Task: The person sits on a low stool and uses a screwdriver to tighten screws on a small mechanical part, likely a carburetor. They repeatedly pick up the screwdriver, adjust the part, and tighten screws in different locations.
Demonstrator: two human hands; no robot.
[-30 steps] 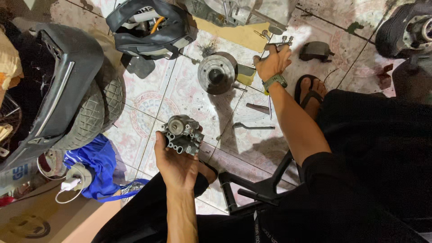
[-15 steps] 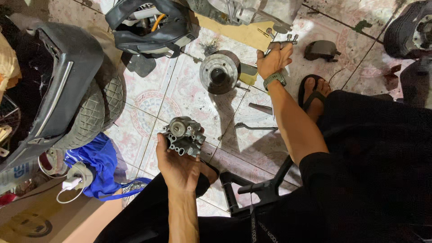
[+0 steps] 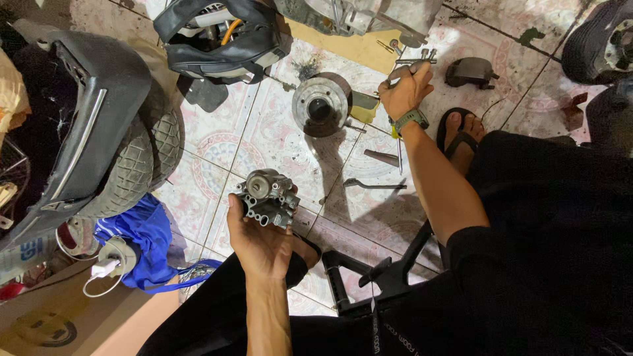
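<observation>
Grey cast-metal pump body (image 3: 267,196) sits in your left hand (image 3: 260,240), grip closed around its lower end from below, ported face and stubs pointing up and away from the palm; it is held above the tiled floor (image 3: 217,148), not touching it. Your right hand (image 3: 403,89) is stretched well apart from it, grip clenched on a thin metal tool (image 3: 414,61) with a forked tip that sticks out past the fingers. Round metal hub (image 3: 321,105) lies on the floor between both hands, nearer the right. Left of the pump body: scooter tyre (image 3: 142,165) and blue cloth (image 3: 142,234), close by. Right of it: bare tile, then a small wrench (image 3: 372,185) and your sandalled foot (image 3: 461,135). Black stool frame (image 3: 379,273) is just below the left wrist.
</observation>
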